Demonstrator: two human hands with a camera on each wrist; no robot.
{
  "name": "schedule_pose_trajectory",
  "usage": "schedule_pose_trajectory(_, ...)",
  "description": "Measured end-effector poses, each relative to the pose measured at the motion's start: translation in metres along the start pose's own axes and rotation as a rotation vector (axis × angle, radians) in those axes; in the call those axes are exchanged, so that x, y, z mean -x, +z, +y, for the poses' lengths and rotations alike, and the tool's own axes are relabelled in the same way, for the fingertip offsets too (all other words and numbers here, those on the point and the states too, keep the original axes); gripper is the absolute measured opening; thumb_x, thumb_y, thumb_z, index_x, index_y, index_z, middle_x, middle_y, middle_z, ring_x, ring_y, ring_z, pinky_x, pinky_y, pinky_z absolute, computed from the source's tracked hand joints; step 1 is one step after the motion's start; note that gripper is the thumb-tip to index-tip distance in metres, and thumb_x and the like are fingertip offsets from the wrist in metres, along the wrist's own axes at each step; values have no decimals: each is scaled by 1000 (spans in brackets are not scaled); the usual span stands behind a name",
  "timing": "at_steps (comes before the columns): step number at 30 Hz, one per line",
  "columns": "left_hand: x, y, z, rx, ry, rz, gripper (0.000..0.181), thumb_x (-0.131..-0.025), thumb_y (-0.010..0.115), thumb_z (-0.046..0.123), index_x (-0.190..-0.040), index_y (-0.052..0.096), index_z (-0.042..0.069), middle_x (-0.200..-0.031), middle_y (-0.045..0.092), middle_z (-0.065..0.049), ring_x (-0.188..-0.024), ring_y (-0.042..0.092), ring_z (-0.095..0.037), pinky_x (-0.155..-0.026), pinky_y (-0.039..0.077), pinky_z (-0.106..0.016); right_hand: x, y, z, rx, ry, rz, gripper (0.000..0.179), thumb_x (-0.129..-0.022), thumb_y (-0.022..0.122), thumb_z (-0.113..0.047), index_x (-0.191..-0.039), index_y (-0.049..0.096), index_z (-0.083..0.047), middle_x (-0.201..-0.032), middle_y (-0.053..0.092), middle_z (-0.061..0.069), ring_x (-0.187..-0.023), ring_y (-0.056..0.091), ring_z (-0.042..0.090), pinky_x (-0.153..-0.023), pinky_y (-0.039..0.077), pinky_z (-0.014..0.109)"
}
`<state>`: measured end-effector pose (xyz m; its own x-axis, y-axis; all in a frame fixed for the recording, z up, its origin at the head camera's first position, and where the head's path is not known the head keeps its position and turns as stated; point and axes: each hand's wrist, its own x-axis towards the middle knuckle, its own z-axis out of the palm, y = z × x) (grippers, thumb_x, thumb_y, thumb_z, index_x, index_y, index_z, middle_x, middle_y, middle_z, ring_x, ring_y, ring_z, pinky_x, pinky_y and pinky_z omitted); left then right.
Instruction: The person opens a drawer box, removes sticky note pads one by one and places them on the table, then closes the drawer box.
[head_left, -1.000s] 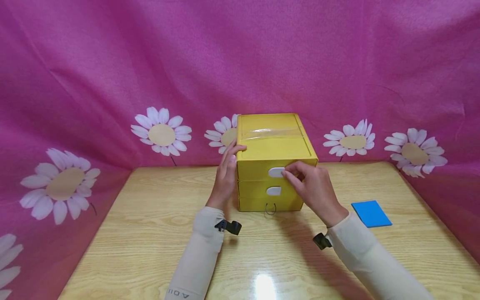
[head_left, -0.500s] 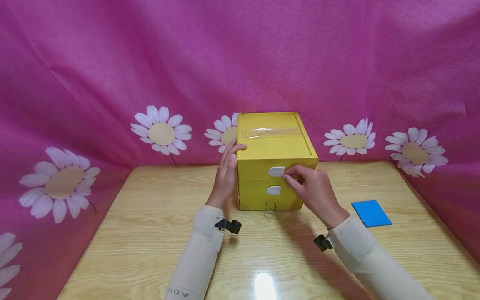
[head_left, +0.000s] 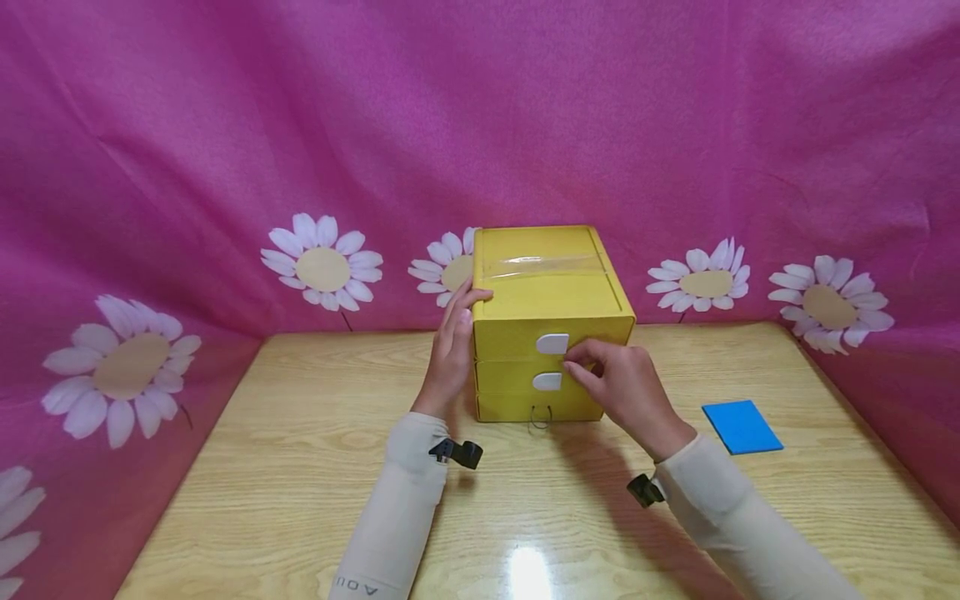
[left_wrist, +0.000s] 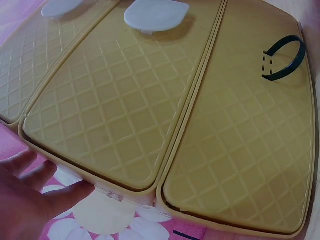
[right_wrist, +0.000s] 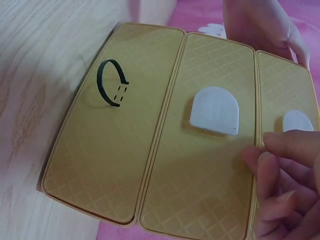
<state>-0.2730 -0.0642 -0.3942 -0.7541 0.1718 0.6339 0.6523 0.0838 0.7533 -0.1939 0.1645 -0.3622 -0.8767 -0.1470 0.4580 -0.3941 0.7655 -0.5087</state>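
Observation:
A yellow three-drawer box [head_left: 555,292] stands on the table, all its drawers closed. The upper drawer [head_left: 502,339] and middle drawer [right_wrist: 197,167] each carry a white tab handle, the upper handle [head_left: 552,343] and the middle handle [right_wrist: 215,111]. On the lowest drawer [left_wrist: 240,165] is a dark loop pull [right_wrist: 101,85]. My left hand [head_left: 450,346] rests on the box's left side, one fingertip over the top edge. Before the drawer fronts, just right of both handles, is my right hand [head_left: 630,392]; its fingers are loosely bent, with nothing visible between thumb and forefinger.
A flat blue square [head_left: 742,427] lies on the wooden table [head_left: 300,483] right of the box. Clear tape [head_left: 540,267] crosses the box top. Behind hangs a pink cloth [head_left: 525,108] with printed daisies.
My right hand has come off the upper handle and moved down slightly, toward the level of the middle handle. The left hand and the box have stayed in place.

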Motion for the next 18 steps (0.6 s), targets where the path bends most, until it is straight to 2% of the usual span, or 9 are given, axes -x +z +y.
schedule_pose_trajectory(9, 0, 0, 3, -6, -9, 4, 47, -103, 25, 39, -133, 52, 15, -156, 28, -4, -143, 23, -17, -113, 19, -51, 1, 3, 3, 1, -4, -24, 6, -84, 75, -17, -89, 74, -13, -78, 71, -4, -63, 54, 12, -56, 47, 27)
schedule_pose_trajectory(14, -1, 0, 2, 15, -4, 1, 44, -104, 26, 32, -134, 51, 13, -156, 28, -3, -144, 22, -19, -114, 17, -52, 2, 4, 4, -3, 4, -40, 6, -85, 74, -17, -89, 75, -13, -79, 71, -4, -64, 56, 12, -58, 49, 28)
schedule_pose_trajectory(18, -1, 0, 4, 25, -28, -11, 42, -104, 26, 26, -135, 51, 11, -157, 25, -7, -144, 21, -22, -113, 17, -54, 2, 6, 7, 11, -6, -42, 5, -85, 74, -17, -88, 75, -13, -79, 71, -5, -64, 56, 11, -58, 48, 28)
